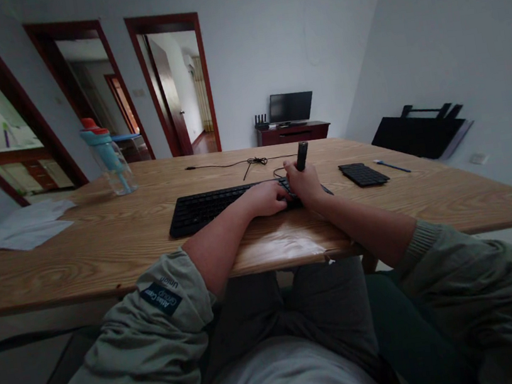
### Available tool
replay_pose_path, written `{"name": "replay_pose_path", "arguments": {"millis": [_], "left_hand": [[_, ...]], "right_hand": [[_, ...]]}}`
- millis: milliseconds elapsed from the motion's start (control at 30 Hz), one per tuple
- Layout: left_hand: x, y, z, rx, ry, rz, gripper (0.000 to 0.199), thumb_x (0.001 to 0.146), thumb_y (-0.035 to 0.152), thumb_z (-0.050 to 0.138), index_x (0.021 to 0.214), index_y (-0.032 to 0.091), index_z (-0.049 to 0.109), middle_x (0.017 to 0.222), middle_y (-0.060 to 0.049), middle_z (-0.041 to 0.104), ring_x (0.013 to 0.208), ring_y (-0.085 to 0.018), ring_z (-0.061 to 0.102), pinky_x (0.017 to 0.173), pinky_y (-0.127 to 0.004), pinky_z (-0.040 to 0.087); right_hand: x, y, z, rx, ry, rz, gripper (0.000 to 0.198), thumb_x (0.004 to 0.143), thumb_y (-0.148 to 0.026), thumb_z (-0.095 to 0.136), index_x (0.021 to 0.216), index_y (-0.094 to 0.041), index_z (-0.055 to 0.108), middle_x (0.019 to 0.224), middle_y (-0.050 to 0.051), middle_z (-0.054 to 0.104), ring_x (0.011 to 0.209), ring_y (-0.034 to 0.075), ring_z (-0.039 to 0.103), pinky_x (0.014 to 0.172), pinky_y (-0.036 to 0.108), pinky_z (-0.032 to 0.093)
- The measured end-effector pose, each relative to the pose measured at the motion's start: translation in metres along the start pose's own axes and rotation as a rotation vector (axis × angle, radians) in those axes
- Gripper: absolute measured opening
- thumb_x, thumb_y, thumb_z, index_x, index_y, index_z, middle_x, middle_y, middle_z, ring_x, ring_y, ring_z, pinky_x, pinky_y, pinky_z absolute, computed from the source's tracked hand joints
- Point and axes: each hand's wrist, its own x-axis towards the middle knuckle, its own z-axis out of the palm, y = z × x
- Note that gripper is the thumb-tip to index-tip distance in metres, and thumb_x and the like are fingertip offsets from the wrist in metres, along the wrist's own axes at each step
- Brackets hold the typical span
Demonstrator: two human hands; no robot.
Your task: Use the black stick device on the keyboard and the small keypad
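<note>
Near the front of the table point(116, 253) there's a black keyboard point(196, 210), left hand point(267, 198) on it (can't really tell if it's pinching anything), right hand point(303, 180) wrapped around an upright black handle point(301, 154).

Black keyboard point(210, 205): flat, extending leftward from beneath left fingers point(284, 198). Black handle point(301, 155): near upright, projecting above right fingers point(289, 168).

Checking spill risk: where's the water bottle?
Head view, left side: the water bottle stands near the table's far-left corner, right of the white sheets and beyond the keyboard's left end.
</note>
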Motion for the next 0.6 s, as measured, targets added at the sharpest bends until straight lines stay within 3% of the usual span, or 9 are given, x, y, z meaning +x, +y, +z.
{"name": "replay_pose_path", "arguments": {"millis": [400, 500, 600], "left_hand": [[0.001, -0.001, 0.002, -0.057, 0.028, -0.013, 0.036, 0.078, 0.017, 0.055, 0.103, 0.024, 0.08, 0.099, -0.003, 0.077, 0.088, -0.02, 0.068, 0.082, -0.028, 0.051], [0.0, 0.0, 0.0, -0.056, 0.027, -0.002, 0.036, 0.079, 0.017, 0.055, 0.104, 0.024, 0.08, 0.1, -0.003, 0.077, 0.089, -0.019, 0.068, 0.082, -0.027, 0.051], [-0.002, -0.002, -0.005, -0.055, 0.034, -0.007, 0.034, 0.08, 0.019, 0.055, 0.103, 0.022, 0.08, 0.101, -0.003, 0.077, 0.09, -0.019, 0.068, 0.084, -0.026, 0.05]], "right_hand": [[-0.005, -0.014, 0.0, -0.146, -0.052, -0.09, 0.037, 0.084, -0.041, 0.055, 0.055, -0.022, 0.042, 0.051, -0.002, 0.041, 0.05, 0.011, 0.035, 0.048, 0.028, 0.027], [-0.004, -0.013, -0.002, -0.074, -0.045, -0.055, 0.036, 0.082, -0.041, 0.058, 0.056, -0.022, 0.041, 0.051, -0.002, 0.04, 0.05, 0.011, 0.036, 0.046, 0.027, 0.028], [0.0, -0.01, -0.007, 0.131, -0.019, 0.074, 0.033, 0.083, -0.04, 0.058, 0.061, -0.023, 0.04, 0.052, -0.004, 0.039, 0.046, 0.011, 0.036, 0.043, 0.026, 0.03]]}}
